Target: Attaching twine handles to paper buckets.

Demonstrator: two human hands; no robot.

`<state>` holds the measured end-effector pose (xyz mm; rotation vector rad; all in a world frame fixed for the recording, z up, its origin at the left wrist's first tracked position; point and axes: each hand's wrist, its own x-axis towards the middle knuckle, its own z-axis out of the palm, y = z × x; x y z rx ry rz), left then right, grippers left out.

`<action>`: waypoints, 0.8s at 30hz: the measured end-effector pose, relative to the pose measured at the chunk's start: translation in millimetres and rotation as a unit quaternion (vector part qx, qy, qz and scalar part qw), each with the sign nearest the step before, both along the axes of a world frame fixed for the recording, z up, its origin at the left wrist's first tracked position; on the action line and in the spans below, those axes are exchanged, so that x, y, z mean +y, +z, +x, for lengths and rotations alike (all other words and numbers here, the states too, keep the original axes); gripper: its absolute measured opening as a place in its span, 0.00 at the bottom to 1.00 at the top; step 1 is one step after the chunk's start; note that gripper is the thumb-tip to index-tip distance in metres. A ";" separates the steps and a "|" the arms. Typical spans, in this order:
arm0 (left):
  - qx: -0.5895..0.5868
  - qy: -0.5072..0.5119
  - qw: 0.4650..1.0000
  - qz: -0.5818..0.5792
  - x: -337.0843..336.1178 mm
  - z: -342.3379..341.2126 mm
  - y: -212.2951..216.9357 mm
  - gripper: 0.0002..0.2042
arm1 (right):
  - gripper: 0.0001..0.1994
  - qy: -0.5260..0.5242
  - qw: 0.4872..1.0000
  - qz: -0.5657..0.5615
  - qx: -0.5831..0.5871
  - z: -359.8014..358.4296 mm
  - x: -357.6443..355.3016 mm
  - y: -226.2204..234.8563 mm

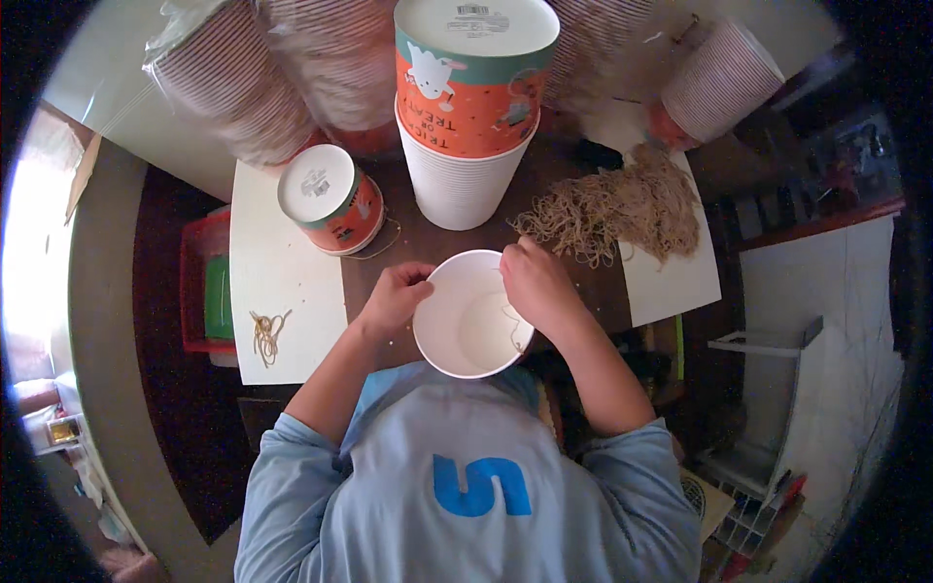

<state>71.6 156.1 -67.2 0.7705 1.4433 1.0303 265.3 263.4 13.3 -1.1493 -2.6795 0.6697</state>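
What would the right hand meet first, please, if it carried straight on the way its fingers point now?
The right hand points down-left into the white paper bowl, so it would probably meet the bowl's inner wall first; depth is hard to judge.

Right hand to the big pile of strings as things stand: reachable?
Probably yes. The right hand is at the white bucket's rim, and the string pile lies just beyond it with nothing between.

Looks like a small home-run packing workshop rather than a factory floor. Crowded around a dark desk (457, 243): tall sleeves of stacked paper cups (233, 83), a printed orange tub (474, 83) capping a white stack, a heap of tan string loops (622, 209) on white sheets. Beside it, a red crate (199, 282) and a white wire rack (768, 389).
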 end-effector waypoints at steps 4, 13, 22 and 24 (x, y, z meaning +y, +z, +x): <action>-0.076 0.029 0.997 0.014 -1.5 2.7 -8.5 0.12 | 0.04 -0.013 1.000 -0.007 -0.014 5.2 -3.0 2.6; -0.148 0.016 0.989 -0.013 0.0 -6.7 18.2 0.11 | 0.03 0.150 0.985 0.050 -0.065 -9.2 0.5 4.0; -0.060 0.030 0.998 0.018 -2.0 -10.2 8.8 0.10 | 0.03 0.134 0.989 0.058 -0.023 -11.9 2.0 -5.3; -0.034 0.037 0.998 0.029 -1.1 -10.4 8.3 0.10 | 0.04 0.128 0.990 0.052 -0.017 -12.5 1.5 -5.0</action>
